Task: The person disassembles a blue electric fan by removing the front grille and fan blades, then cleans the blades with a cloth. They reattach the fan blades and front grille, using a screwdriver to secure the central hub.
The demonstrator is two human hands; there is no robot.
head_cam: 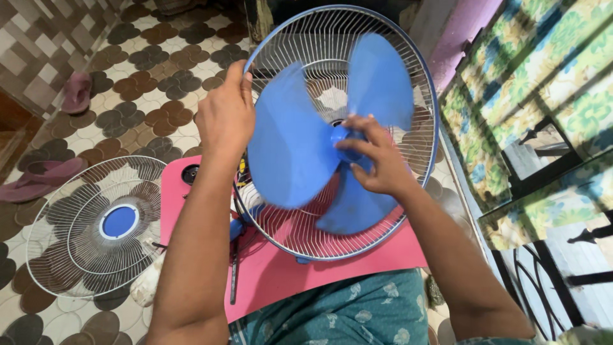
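Our left hand (223, 118) grips the rear guard (408, 57) rim; our right hand (377, 160) pinches the blue blade (290, 153) hub. Loosening either grip could tip the fan off the pink table's (268, 275) edge.

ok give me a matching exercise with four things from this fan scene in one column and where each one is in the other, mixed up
Things:
1. left hand
2. right hand
3. loose front grille
4. sandal

Places:
A. lying flat on the tiled floor, blue disc at its centre
B. on the blue hub of the fan blade
C. on the floor beyond the loose grille, near the left edge
D. gripping the rim of the rear grille

Pairs: 1-D, 2-B, 3-A, 4-C
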